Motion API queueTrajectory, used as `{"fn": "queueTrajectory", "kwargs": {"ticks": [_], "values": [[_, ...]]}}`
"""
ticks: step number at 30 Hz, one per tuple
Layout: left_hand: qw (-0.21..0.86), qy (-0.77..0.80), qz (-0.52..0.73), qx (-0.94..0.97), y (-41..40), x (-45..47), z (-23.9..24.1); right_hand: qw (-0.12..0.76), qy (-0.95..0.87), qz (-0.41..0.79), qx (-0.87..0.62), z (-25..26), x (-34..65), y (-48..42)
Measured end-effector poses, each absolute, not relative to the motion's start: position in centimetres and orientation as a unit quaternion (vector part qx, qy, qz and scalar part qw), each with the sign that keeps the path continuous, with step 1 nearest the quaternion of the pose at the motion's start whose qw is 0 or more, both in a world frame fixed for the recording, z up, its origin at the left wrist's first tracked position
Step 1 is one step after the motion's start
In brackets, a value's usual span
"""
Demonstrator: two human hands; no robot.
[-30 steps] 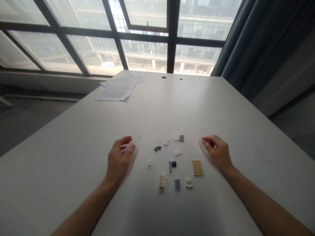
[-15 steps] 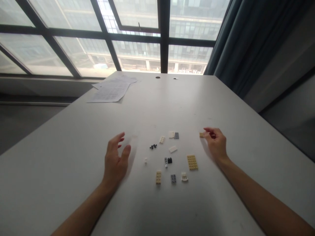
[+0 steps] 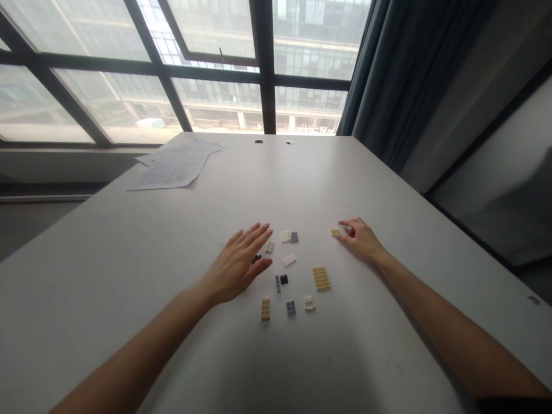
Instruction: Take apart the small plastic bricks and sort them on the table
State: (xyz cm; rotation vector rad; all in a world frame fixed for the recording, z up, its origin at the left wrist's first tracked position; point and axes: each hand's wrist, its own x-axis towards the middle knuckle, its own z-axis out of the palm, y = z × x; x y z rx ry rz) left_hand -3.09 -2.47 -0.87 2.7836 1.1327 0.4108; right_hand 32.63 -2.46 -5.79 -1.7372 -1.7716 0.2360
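Observation:
My left hand reaches in from the left, open and palm down, with its fingers stretched over the toy brick pieces. Partly hidden beneath it is a black piece, and a white studded plate lies by its fingertips. On the right, my right hand has thumb and index finger apart beside a small tan plate. The thumb tip is very near this plate; contact cannot be made out. A larger tan plate lies below that hand.
Between the hands lie a grey plate, a flat white tile and a small black brick. Nearer me are a narrow tan plate, a dark grey plate and a white piece. Papers lie far left.
My left hand has moved right and turned palm down over the pieces. My right hand's thumb and index finger have spread apart beside the small tan plate. The view has shifted slightly right.

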Motion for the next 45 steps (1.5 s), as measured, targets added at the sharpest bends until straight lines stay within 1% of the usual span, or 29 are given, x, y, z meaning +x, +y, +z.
{"fn": "queueTrajectory", "kwargs": {"ticks": [3,7,11,18,24,29,34,36,39,42,45], "values": [[0.107,0.346,0.053,0.931,-1.8,0.5,-1.1,0.306,-0.684,0.087,-0.657,-6.2,32.5,-2.8],[0.108,0.348,0.008,0.931,-1.5,3.9,-1.9,0.295,-0.704,0.076,-0.641,-6.2,32.1,-3.0],[0.085,0.367,0.01,0.926,-1.2,5.0,-2.7,0.288,-0.728,0.068,-0.618,-6.0,31.5,-2.8],[0.107,0.377,0.012,0.92,-1.7,6.2,-3.5,0.284,-0.746,0.057,-0.599,-5.6,31.7,-2.9],[0.114,0.346,-0.004,0.931,-1.5,11.0,-3.1,0.276,-0.735,0.039,-0.618,-5.6,34.9,-4.3],[0.117,0.323,0.009,0.939,-1.4,15.5,-3.1,0.291,-0.701,0.011,-0.651,-6.1,38.0,-6.3],[0.111,0.299,0.023,0.947,-1.7,17.7,-3.2,0.309,-0.682,-0.001,-0.663,-6.8,38.6,-6.9],[0.104,0.305,0.037,0.946,-1.6,17.4,-2.7,0.319,-0.674,-0.003,-0.666,-7.0,38.6,-6.8],[0.079,0.325,0.095,0.938,-1.0,14.6,-0.7,0.336,-0.663,-0.003,-0.669,-6.9,38.8,-6.8],[0.063,0.352,0.144,0.923,-0.3,8.7,1.7,0.358,-0.654,-0.001,-0.667,-6.4,38.6,-7.3],[0.067,0.395,0.144,0.905,-0.7,1.8,2.6,0.357,-0.686,-0.001,-0.634,-5.8,36.8,-8.5]]}}
